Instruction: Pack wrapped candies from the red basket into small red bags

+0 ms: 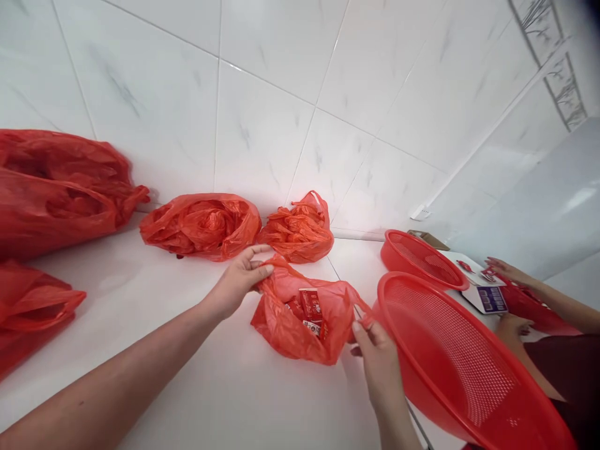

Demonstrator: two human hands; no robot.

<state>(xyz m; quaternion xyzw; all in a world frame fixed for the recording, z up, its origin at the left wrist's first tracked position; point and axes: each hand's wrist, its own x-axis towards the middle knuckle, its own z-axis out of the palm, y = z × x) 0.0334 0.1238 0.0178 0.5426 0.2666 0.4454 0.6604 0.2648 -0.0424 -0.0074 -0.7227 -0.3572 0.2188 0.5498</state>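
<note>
A red plastic bag (290, 328) lies open on the white tiled floor in front of me, with small red and white packets (310, 306) showing inside. My left hand (241, 278) pinches the bag's far left edge. The near right edge is gripped by my right hand (377, 356), fingers closed on the plastic. Both hands hold the mouth of the bag apart.
Two tied red bags (201, 225) (297, 231) sit by the wall, with larger red bags at the left (56, 187) (28, 306). Two red mesh baskets (459, 369) (422, 256) stand at the right. Another person's hands (509, 272) handle small cards on a white box (487, 297).
</note>
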